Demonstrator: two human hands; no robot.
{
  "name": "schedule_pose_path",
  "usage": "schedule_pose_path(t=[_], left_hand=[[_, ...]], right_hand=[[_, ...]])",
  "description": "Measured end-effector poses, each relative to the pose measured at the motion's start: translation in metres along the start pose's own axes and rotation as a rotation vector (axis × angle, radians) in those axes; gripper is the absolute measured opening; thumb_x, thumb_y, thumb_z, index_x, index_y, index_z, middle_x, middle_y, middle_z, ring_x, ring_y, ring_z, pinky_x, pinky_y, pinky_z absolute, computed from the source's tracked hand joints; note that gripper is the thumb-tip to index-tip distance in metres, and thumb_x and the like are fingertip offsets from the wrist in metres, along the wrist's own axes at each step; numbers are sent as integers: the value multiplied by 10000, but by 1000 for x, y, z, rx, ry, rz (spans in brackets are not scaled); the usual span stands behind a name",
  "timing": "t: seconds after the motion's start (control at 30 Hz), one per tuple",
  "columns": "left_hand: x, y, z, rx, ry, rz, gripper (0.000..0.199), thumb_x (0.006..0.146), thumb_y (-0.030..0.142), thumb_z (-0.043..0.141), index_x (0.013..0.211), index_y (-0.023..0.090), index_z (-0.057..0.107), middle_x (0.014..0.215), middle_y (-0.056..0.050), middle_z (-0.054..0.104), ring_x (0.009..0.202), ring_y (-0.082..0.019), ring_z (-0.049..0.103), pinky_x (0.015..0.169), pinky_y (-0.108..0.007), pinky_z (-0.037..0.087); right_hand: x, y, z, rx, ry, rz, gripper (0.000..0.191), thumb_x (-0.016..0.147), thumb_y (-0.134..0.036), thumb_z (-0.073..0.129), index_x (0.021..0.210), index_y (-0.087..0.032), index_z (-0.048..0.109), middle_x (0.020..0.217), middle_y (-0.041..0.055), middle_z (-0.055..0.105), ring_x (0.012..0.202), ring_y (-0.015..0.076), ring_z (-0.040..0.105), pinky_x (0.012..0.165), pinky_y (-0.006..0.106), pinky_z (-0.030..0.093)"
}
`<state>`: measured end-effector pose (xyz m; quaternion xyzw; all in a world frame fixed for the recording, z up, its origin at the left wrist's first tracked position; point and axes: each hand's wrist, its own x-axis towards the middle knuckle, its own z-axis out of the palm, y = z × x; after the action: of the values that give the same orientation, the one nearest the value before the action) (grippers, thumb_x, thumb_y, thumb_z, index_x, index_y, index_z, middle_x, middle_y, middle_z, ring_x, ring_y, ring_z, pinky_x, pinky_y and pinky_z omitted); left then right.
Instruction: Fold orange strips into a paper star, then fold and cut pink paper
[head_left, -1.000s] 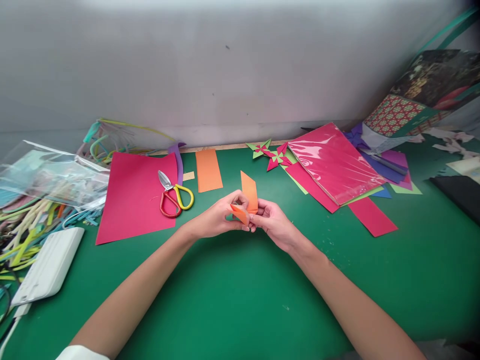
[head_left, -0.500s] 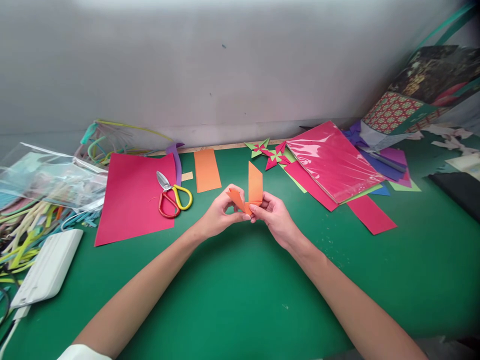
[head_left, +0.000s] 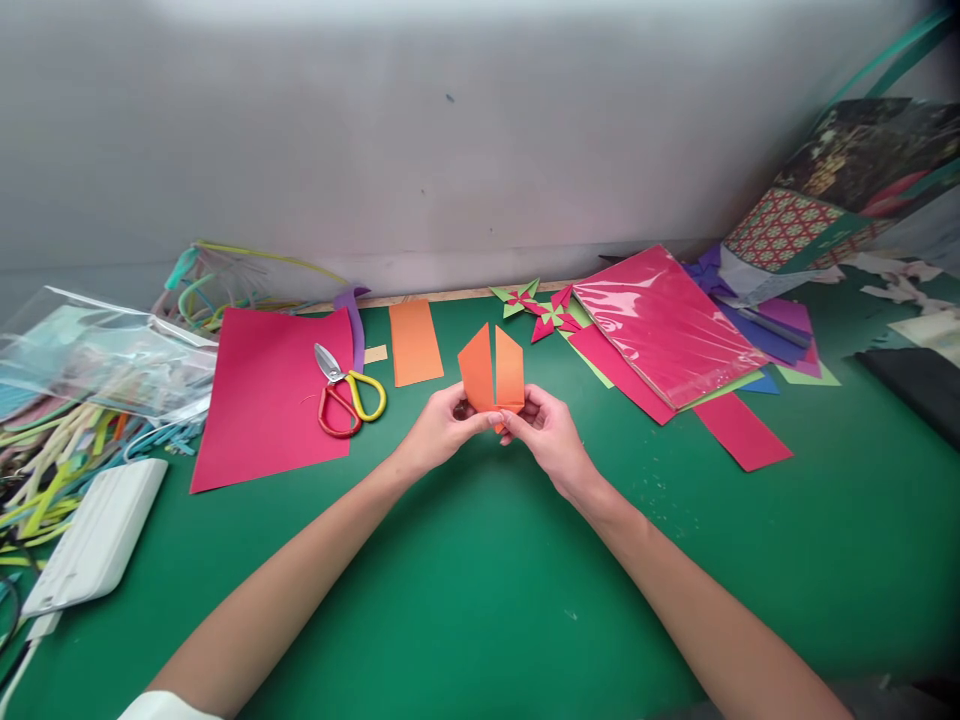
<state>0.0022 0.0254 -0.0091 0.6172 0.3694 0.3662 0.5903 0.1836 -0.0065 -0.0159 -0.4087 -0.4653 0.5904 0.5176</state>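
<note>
Between my two hands, above the green table, is a folded orange paper (head_left: 510, 372) with two flaps standing up side by side and a narrow gap between them. My left hand (head_left: 448, 425) pinches its lower left part, thumb in front. On the lower right, my right hand (head_left: 546, 425) grips it the same way, and the two thumbs nearly meet at the bottom fold. The fingertips behind the paper are partly hidden. Just beyond my left hand lies another orange paper strip (head_left: 416, 343), flat on the table.
Scissors (head_left: 341, 392) with red and yellow handles rest on a red sheet (head_left: 262, 400) at left. Folded red-green paper stars (head_left: 551, 316) lie behind my hands, beside a plastic-wrapped red paper pack (head_left: 667, 325). A white power bank (head_left: 94, 535) and colourful strips sit far left.
The left flap of the orange paper, which stuck out to the left and was seen edge-on, now stands upright beside the right flap. Both hands keep their hold.
</note>
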Motion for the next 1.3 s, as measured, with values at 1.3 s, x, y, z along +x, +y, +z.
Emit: schedule_pose_path(t=[1.3], left_hand=[[-6,8,1,152,35,97,272,964,427,644,1069,176,636,1072,-62,624,831,-147,580,647,-236,496]], right_hand=[[-2,0,-7,98,-94,209,354,797,-475,850,929,-155,778,754,42,720,655,133,642,605,261,548]])
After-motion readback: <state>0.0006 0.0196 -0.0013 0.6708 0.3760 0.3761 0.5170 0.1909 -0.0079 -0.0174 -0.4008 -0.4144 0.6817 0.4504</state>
